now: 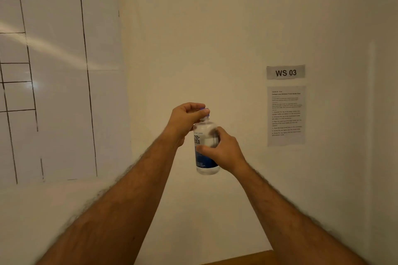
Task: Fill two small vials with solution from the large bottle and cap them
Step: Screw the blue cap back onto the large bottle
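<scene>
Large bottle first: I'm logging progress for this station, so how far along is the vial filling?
Nothing looks done yet: no vials show in this view. In hand: the right hand holds the large bottle upright in the air before the wall, and the left hand grips its blue cap, which is on the neck. Whether it is being loosened or tightened cannot be told. Left, as far as shown: filling and capping both vials.

Cream wall [204, 38] bears whiteboard [53, 71] and notices [286, 114].
</scene>
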